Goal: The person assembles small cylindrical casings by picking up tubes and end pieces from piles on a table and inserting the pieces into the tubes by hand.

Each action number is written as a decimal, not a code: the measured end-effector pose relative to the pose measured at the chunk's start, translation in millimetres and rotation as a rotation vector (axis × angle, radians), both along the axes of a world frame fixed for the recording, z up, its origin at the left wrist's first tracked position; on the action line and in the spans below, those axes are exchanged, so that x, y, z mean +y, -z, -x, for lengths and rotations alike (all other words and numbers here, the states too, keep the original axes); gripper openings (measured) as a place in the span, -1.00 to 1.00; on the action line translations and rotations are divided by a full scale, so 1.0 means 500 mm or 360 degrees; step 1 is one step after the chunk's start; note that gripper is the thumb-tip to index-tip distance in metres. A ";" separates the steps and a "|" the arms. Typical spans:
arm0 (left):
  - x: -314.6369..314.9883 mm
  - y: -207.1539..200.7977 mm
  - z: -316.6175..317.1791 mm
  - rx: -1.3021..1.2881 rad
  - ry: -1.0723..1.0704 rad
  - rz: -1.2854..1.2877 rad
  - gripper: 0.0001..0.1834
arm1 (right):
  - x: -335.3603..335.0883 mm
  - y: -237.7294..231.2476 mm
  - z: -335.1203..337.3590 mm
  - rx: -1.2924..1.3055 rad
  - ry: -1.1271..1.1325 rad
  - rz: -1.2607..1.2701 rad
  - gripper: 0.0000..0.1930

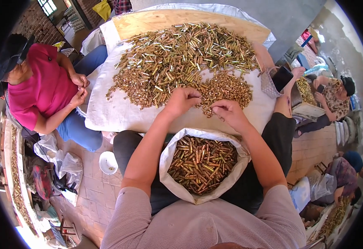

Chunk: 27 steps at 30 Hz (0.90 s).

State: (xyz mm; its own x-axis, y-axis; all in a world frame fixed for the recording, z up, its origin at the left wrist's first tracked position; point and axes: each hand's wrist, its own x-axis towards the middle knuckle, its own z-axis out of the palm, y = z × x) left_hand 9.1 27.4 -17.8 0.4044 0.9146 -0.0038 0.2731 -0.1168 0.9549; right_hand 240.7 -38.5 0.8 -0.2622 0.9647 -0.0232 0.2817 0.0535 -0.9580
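Just above dead centre, toward 12: left hand (pixel 185 101), fingers curled in, thumb close to index. Can't tell if it's pinching a piece. Right hand (pixel 231 114) at 2, near centre, thumb and index drawn together; can't tell what, if anything, is between them. Hands are apart from each other, both at the near edge of a heap of short brass-coloured pieces (pixel 231 89), also toward 2. Bigger pile of longer brass-coloured cylinders (pixel 185 47) at 12, running into the short stuff. Both sit on a white cloth (pixel 100 114), pale wooden board (pixel 181 17) along the far side at 12.

White sack (pixel 167 176) at 5, open between the person's legs, holding more cylinders (pixel 204 162) of the same colour. Lattice basket (pixel 268 85) at 2, black object (pixel 282 78) in it.

Co-worker in pink top (pixel 44 87) at 9–10, hands together. White bowl (pixel 108 162) on floor at 8. Another seated person (pixel 338 96) near 3.
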 end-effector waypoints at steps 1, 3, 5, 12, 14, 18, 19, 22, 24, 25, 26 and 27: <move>-0.006 0.000 -0.006 -0.0136 0.0059 0.0032 -0.87 | 0.000 -0.007 -0.003 0.0201 0.0028 0.0170 -0.83; -0.013 -0.002 -0.015 -0.0272 0.0122 0.0064 -0.87 | 0.006 0.000 -0.010 0.0402 0.0059 0.0338 -0.84; -0.019 -0.008 -0.025 -0.0289 0.0196 0.0127 -0.87 | 0.013 0.018 -0.018 0.0749 0.0106 0.0392 -0.83; -0.031 -0.016 -0.038 -0.0307 0.0243 0.0249 -0.86 | 0.013 0.021 -0.022 0.0952 0.0139 0.0393 -0.83; -0.031 -0.015 -0.037 -0.0325 0.0255 0.0210 -0.85 | 0.010 0.012 -0.018 0.0954 0.0192 0.0440 -0.83; -0.034 -0.017 -0.040 -0.0364 0.0251 0.0286 -0.84 | 0.005 0.001 -0.012 0.0981 0.0153 0.0423 -0.85; -0.035 -0.018 -0.040 -0.0367 0.0259 0.0281 -0.84 | 0.005 0.002 -0.013 0.0970 0.0150 0.0422 -0.86; -0.034 -0.021 -0.040 -0.0366 0.0268 0.0274 -0.84 | 0.004 0.003 -0.012 0.0952 0.0143 0.0435 -0.88; -0.035 -0.021 -0.040 -0.0362 0.0268 0.0274 -0.84 | 0.004 0.003 -0.010 0.0945 0.0138 0.0450 -0.88; -0.035 -0.022 -0.041 -0.0369 0.0268 0.0286 -0.84 | 0.004 0.002 -0.010 0.0938 0.0137 0.0451 -0.88; -0.035 -0.023 -0.041 -0.0376 0.0268 0.0298 -0.84 | 0.004 0.002 -0.009 0.0930 0.0136 0.0453 -0.88; -0.035 -0.023 -0.041 -0.0376 0.0267 0.0299 -0.84 | 0.004 0.003 -0.009 0.0929 0.0136 0.0454 -0.88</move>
